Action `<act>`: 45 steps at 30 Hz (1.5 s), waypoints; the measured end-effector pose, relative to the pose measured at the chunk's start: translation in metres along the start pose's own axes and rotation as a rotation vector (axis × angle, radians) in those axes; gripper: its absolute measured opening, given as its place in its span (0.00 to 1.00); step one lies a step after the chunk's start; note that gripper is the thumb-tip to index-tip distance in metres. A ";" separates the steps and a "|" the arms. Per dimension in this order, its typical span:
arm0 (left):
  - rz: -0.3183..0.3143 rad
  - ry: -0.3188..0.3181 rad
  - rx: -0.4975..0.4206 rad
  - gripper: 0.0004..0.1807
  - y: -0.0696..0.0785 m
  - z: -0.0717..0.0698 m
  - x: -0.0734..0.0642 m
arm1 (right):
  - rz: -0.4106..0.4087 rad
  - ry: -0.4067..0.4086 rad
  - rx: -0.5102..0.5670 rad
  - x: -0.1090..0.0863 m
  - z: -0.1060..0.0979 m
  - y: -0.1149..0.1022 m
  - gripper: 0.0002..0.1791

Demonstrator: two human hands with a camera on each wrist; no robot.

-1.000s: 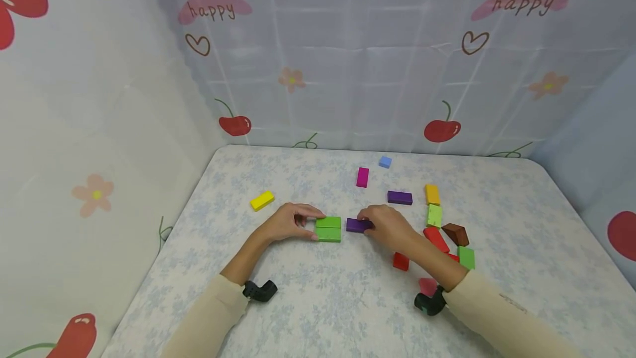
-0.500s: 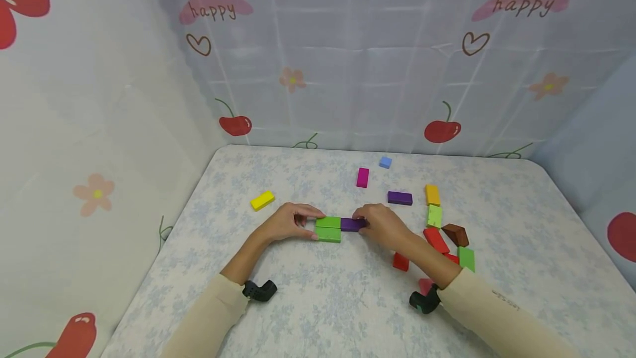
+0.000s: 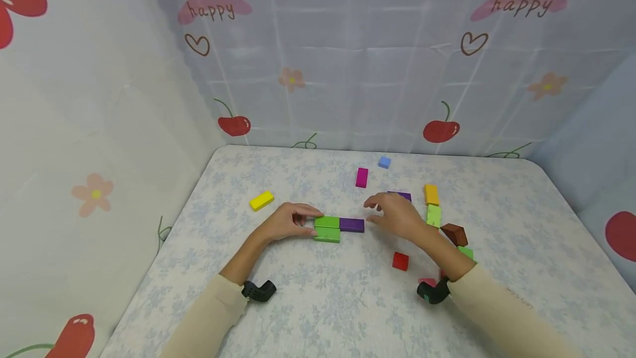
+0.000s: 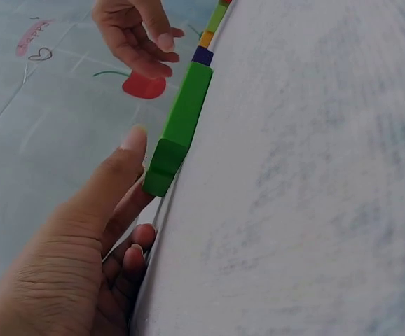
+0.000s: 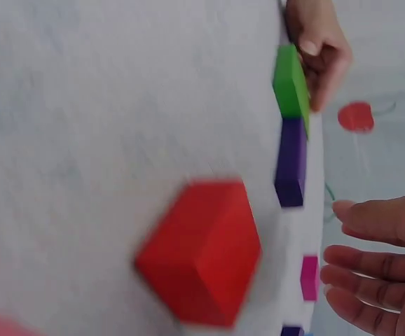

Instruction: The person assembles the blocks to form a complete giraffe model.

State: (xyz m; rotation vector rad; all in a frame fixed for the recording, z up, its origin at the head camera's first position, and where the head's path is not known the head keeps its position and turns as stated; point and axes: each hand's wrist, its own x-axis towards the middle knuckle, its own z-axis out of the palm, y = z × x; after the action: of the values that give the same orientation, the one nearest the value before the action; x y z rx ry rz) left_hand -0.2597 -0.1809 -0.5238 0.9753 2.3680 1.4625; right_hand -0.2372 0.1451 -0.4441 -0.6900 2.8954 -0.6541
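Note:
Two bright green blocks [image 3: 327, 234] lie side by side on the table. My left hand [image 3: 286, 221] holds the pair at its left end, index finger at the far block and thumb at the near one. A purple block [image 3: 351, 225] sits end to end with the far green block. Just right of it hovers my right hand [image 3: 396, 215], fingers loosely bent and apart, with nothing between them. In the right wrist view, a red block [image 5: 206, 252] appears large in front of that hand. A second purple block [image 3: 404, 196] is partly hidden behind the right hand.
A yellow block [image 3: 261, 200] lies at the left. Magenta [image 3: 362, 177] and light-blue blocks [image 3: 385, 162] lie toward the back. Right of my hand are an orange block [image 3: 431, 194], a lime block [image 3: 434, 215] and a brown wedge [image 3: 454, 234]. The forearm partly covers others.
The purple block slid left against the far green block. My right hand then released it and moved right and up from it. My left hand has stayed in place.

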 end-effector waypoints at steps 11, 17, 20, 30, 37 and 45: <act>-0.026 0.062 -0.026 0.18 0.000 0.000 -0.001 | 0.107 0.129 -0.013 -0.002 -0.020 0.065 0.18; -0.041 0.052 -0.038 0.19 0.001 0.001 -0.003 | 0.106 0.108 -0.016 -0.006 -0.019 0.079 0.17; -0.029 0.045 -0.060 0.19 0.015 0.000 -0.005 | 0.097 0.103 -0.029 -0.006 -0.017 0.083 0.17; -0.015 0.044 -0.085 0.19 0.029 -0.001 -0.007 | 0.089 0.098 -0.015 -0.004 -0.013 0.085 0.15; -0.002 0.049 -0.069 0.18 0.028 -0.002 -0.006 | 0.036 0.115 0.025 -0.013 -0.017 0.072 0.16; -0.005 0.046 -0.065 0.18 0.031 -0.003 -0.004 | 0.001 0.096 0.085 -0.028 -0.016 0.042 0.17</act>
State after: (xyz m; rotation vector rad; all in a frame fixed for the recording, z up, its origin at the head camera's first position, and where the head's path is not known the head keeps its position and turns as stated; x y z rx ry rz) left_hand -0.2447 -0.1768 -0.4969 0.9288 2.3367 1.5662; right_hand -0.2318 0.1975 -0.4481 -0.6638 2.9333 -0.8267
